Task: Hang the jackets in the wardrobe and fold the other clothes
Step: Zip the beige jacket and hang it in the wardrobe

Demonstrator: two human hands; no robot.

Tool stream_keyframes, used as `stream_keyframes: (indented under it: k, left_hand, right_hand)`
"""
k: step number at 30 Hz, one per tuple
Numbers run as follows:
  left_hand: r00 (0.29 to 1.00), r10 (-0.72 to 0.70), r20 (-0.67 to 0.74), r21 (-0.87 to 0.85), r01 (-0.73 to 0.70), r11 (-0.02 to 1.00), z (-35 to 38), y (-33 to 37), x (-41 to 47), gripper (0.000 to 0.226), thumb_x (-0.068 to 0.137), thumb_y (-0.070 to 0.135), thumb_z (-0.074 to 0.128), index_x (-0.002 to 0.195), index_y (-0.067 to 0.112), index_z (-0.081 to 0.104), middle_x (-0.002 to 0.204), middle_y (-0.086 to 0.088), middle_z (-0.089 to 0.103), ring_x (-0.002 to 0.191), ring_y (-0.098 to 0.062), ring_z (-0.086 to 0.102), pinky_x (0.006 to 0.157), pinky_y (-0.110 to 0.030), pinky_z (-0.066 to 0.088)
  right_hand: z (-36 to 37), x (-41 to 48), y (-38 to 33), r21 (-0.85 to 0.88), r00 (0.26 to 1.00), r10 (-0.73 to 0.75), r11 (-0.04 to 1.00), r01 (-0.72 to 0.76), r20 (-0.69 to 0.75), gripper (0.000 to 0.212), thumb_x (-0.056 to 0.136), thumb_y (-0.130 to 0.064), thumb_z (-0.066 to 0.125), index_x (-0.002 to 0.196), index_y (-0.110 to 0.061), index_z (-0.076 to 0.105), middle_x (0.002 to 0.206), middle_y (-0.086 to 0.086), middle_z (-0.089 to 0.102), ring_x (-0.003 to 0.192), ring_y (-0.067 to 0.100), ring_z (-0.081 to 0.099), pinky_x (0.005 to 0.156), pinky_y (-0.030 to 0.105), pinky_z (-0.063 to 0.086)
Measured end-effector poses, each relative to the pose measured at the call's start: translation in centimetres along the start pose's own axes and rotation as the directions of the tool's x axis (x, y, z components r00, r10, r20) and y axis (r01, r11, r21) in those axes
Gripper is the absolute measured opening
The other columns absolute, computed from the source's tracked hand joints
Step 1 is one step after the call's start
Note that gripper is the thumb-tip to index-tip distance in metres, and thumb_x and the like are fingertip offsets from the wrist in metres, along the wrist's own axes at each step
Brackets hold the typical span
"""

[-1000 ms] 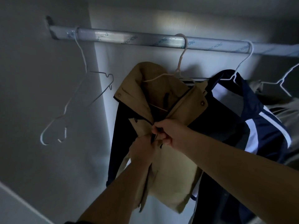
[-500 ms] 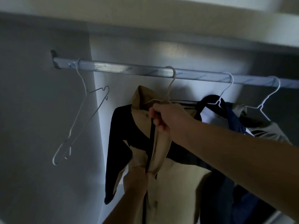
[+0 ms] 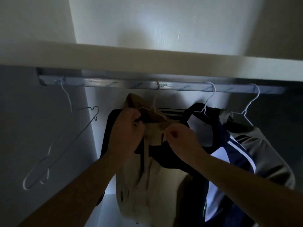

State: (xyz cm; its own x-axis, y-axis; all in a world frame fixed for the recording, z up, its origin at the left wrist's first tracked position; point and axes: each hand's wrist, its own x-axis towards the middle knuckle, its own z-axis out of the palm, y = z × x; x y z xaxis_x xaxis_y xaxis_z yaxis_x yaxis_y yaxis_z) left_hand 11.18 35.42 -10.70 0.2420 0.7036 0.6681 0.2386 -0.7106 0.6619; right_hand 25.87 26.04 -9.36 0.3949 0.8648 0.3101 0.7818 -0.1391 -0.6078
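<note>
A: Dim wardrobe shot. What do we log first?
B: The tan jacket (image 3: 155,185). We see it on a pale wire hanger (image 3: 155,99) hooked over the rail (image 3: 180,86), about mid-rail, just under the shelf (image 3: 147,53).
A: Hands?
B: Both are up at its collar. We put the left hand (image 3: 126,130) on the collar's left side, fingers curled round the fabric. The right hand (image 3: 182,138) is on the right side, thumb and fingers pinching a fold of tan cloth just below the hanger's neck.
A: So we mark both as gripping?
B: Yes, both hold the jacket. The forearms come in from the near bottom corners.
A: Jacket details?
B: The tan body hangs down between the arms, with a dark shoulder and sleeve on the left. We can't tell if the front is fastened — too dark.
A: Neighbours?
B: Right of it, and touching it, is a navy jacket (image 3: 227,140) with white panels, on a white hanger (image 3: 209,101). Further right is a grey garment (image 3: 262,145) on a second white hanger (image 3: 250,104), pressed against the navy one.
A: And left?
B: A bare wire hanger (image 3: 70,107) hangs at the rail's left end — tilted, beside the left wall, well apart from the tan jacket.
</note>
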Motion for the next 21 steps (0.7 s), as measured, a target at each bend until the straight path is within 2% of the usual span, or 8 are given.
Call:
stream_keyframes:
  k: [2,4,7,10,12,15,19,21]
  left_hand:
    - [0.979,-0.013,0.205,0.102,-0.008,0.995,1.5,0.9,1.5,0.047,0.083,0.033,0.065,0.123,0.013,0.051,0.109,0.008,0.051,0.1,-0.009,0.051,0.085,-0.014,0.041]
    - [0.895,-0.125,0.427,0.285,-0.003,0.958,3.4,1.3,2.5,0.07,0.084,0.043,0.063,0.14,0.012,0.035,0.125,-0.002,0.05,0.114,-0.02,0.051,0.096,-0.034,0.044]
    - [0.861,-0.112,0.497,0.528,-0.197,0.826,5.7,1.5,2.9,0.047,0.093,0.031,0.056,0.131,0.007,0.043,0.124,-0.011,0.054,0.11,-0.027,0.055,0.094,-0.04,0.044]
    - [0.857,0.023,0.515,0.365,-0.243,0.899,6.2,1.7,2.8,0.011,0.092,0.016,0.054,0.086,0.008,0.059,0.09,-0.01,0.06,0.087,-0.025,0.057,0.079,-0.036,0.045]
    - [0.858,0.038,0.512,0.211,-0.168,0.963,5.6,1.4,3.0,0.018,0.089,0.006,0.057,0.071,0.006,0.057,0.07,-0.009,0.056,0.07,-0.02,0.053,0.07,-0.032,0.043]
    - [0.882,-0.107,0.458,0.055,0.092,0.994,4.4,1.5,3.2,0.01,0.091,0.006,0.057,0.082,0.008,0.06,0.07,0.001,0.052,0.069,-0.005,0.049,0.065,-0.015,0.038]
    - [0.832,-0.218,0.51,0.179,0.146,0.973,4.7,2.4,4.0,0.013,0.093,0.024,0.059,0.099,0.013,0.06,0.084,0.006,0.053,0.079,-0.006,0.049,0.068,-0.022,0.038]
    - [0.853,-0.275,0.444,0.08,0.268,0.96,4.7,3.3,4.7,0.016,0.095,0.027,0.055,0.105,0.017,0.063,0.086,0.009,0.054,0.082,-0.007,0.05,0.067,-0.018,0.042]
  right_hand:
    - [-0.5,-1.1,2.4,-0.168,0.996,-0.048,0.985,0.034,-0.078,0.015,0.091,-0.02,0.054,0.104,-0.014,0.056,0.096,-0.001,0.055,0.094,0.018,0.054,0.08,0.024,0.045]
    - [-0.2,-2.1,4.4,-0.238,1.0,0.027,0.971,-0.023,0.013,0.034,0.092,-0.027,0.054,0.122,-0.015,0.045,0.112,0.003,0.053,0.106,0.022,0.054,0.09,0.036,0.046]
    - [0.7,-3.4,6.4,-0.235,0.991,0.035,0.972,-0.003,0.131,0.041,0.099,-0.028,0.047,0.136,-0.013,0.035,0.122,0.009,0.057,0.112,0.023,0.057,0.083,0.024,0.043]
    - [1.0,-4.2,8.0,-0.256,0.986,0.006,0.966,0.037,0.168,0.037,0.104,-0.022,0.035,0.139,-0.012,0.033,0.117,0.008,0.06,0.106,0.018,0.059,0.068,0.01,0.03]
    - [1.1,-4.6,9.1,-0.295,0.989,0.002,0.955,0.042,0.15,0.035,0.103,-0.019,0.035,0.137,-0.011,0.034,0.107,0.007,0.063,0.097,0.018,0.062,0.063,0.016,0.032]
    - [1.2,-5.1,9.6,-0.287,0.989,-0.014,0.956,0.055,0.145,0.031,0.102,-0.015,0.037,0.132,-0.01,0.038,0.1,0.009,0.066,0.091,0.022,0.065,0.055,0.02,0.032]
    - [1.2,-5.3,9.4,-0.248,0.984,-0.007,0.967,0.052,0.18,0.028,0.099,-0.011,0.04,0.126,-0.009,0.037,0.105,0.012,0.066,0.096,0.026,0.065,0.064,0.025,0.037]
    - [1.3,-5.5,9.2,-0.255,0.981,-0.031,0.964,0.08,0.192,0.028,0.101,-0.013,0.039,0.128,-0.008,0.035,0.106,0.012,0.066,0.097,0.025,0.065,0.061,0.023,0.036]
